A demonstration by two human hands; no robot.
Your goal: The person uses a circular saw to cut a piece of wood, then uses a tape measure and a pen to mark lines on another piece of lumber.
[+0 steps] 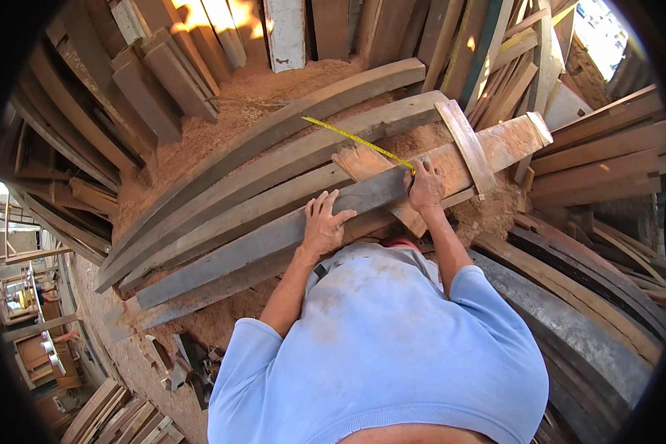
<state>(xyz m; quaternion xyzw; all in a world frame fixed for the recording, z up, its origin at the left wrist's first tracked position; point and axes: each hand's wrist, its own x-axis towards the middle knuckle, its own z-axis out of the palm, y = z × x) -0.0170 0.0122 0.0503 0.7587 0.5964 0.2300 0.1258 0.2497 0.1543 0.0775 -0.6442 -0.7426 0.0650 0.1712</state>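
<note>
My left hand (pixel 324 223) lies on the long grey wooden beam (pixel 237 264), fingers apart, thumb pointing right along its face. Near the beam's right end, my right hand (pixel 426 186) is closed around a tape measure, whose case is mostly hidden by the fingers. Its yellow blade (pixel 357 140) sticks out to the upper left, over the neighbouring curved beams, with its free end in the air or on the wood; I cannot tell which. Under the beam's right end, a lighter crosswise board (pixel 362 162) shows.
Curved beams (pixel 274 137) lie side by side beyond my hands, on sawdust (pixel 192 152). A pale thick plank (pixel 499 153) with a short board (pixel 466 144) across it is at the right. Boards lean along the back. A hand plane (pixel 192 362) seems to lie at lower left.
</note>
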